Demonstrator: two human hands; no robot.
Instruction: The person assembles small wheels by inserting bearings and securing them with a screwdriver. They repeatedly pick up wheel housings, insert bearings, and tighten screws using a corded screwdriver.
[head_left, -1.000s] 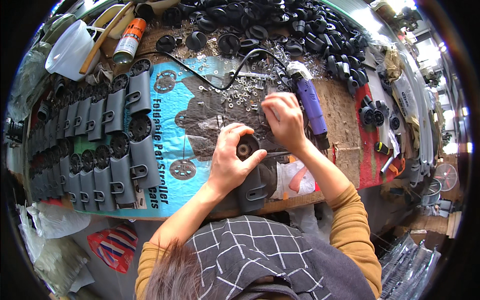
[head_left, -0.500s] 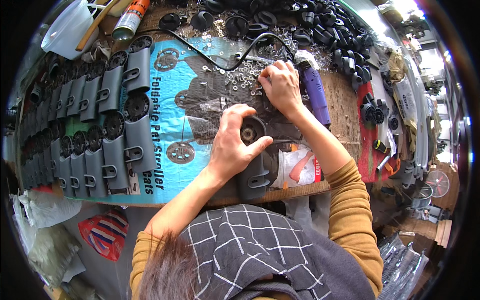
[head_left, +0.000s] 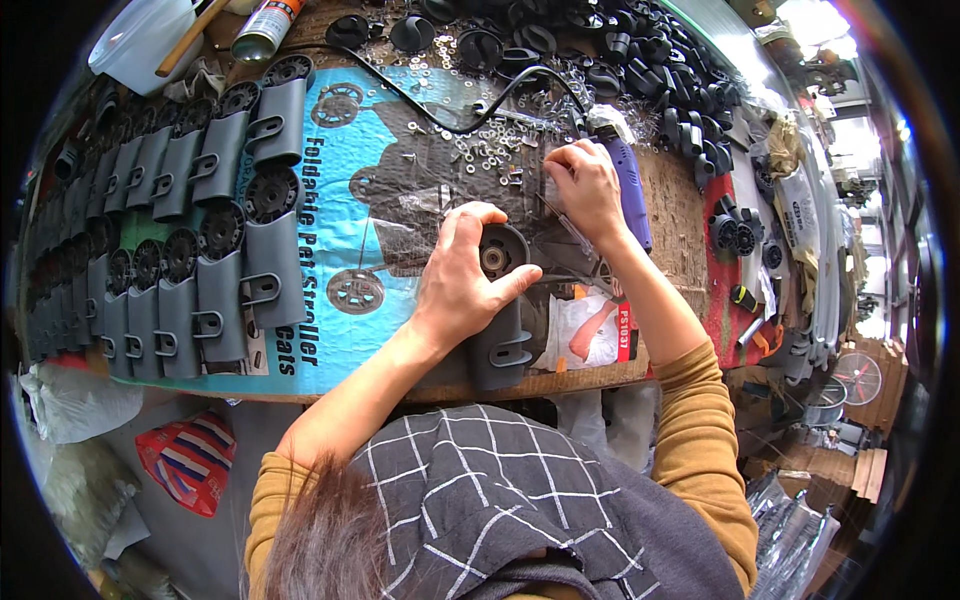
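A dark grey plastic housing (head_left: 500, 345) with a round socket lies near the table's front edge. My left hand (head_left: 450, 290) wraps round its socket end, thumb on the near side and fingers on the far side. A metal ring with a hole (head_left: 494, 259) shows at the socket's centre. To the right, my right hand (head_left: 590, 195) is closed, thumb and fingertips pinched together; whatever they hold is too small to make out. Just beyond its fingertips lie loose metal washers (head_left: 490, 145). A purple power screwdriver (head_left: 630, 190) lies right beside that hand.
Rows of similar grey housings with black discs (head_left: 220, 300) fill the left side. Black plastic parts (head_left: 650, 60) are heaped at the back right. A black cable (head_left: 430, 122) crosses the back. A spray can (head_left: 265, 32) and white tub (head_left: 140, 45) stand at back left.
My right hand has drawn back from the washers, toward me and to the right, still pinched. My left hand keeps its grip on the housing. The whole view has shifted slightly.
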